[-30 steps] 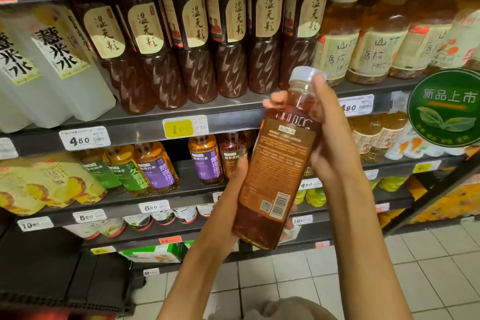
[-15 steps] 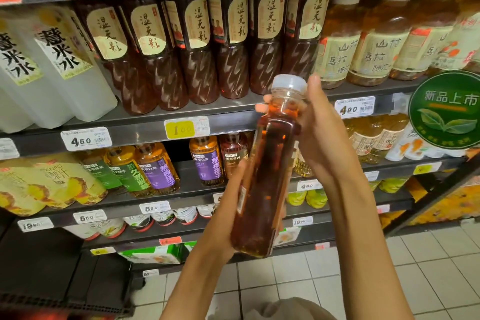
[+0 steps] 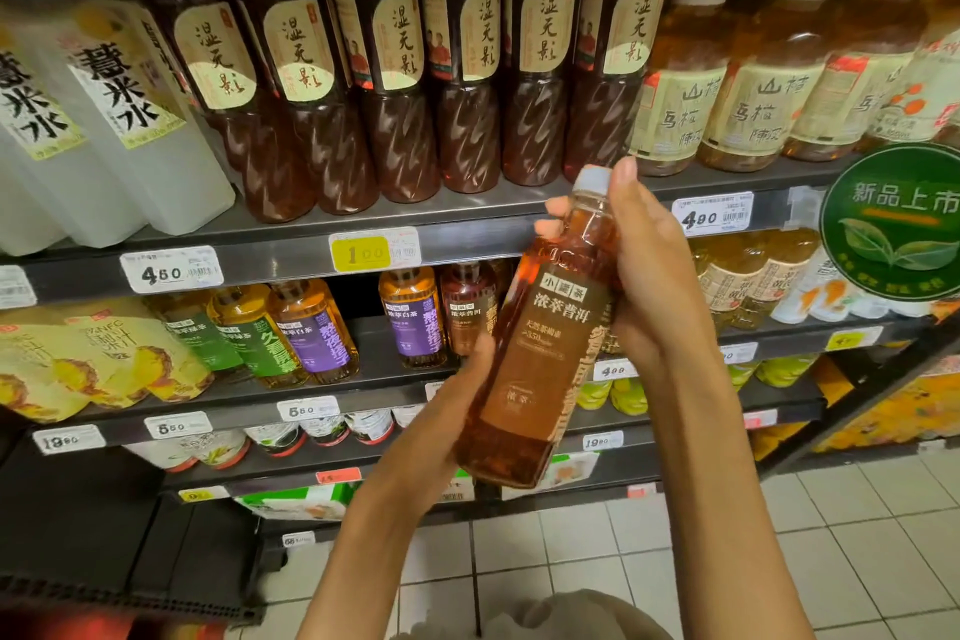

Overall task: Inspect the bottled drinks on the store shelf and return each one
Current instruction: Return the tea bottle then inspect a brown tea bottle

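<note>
Right hand (image 3: 657, 286): fingers wrapped round the neck and shoulder of the tea bottle (image 3: 540, 343), steadying it. Left hand (image 3: 457, 411): gripping the lower body from behind, bearing the weight. Bottle: tilted, white cap up, brown front label toward me for reading; held clear of the shelf (image 3: 291, 257), before the gap in the second row.

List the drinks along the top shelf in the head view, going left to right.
White cloudy bottles → dark brown bottles with twisted bases → amber bottles with pale labels. The held bottle hangs below and in front of this row, so it is left out.
</note>
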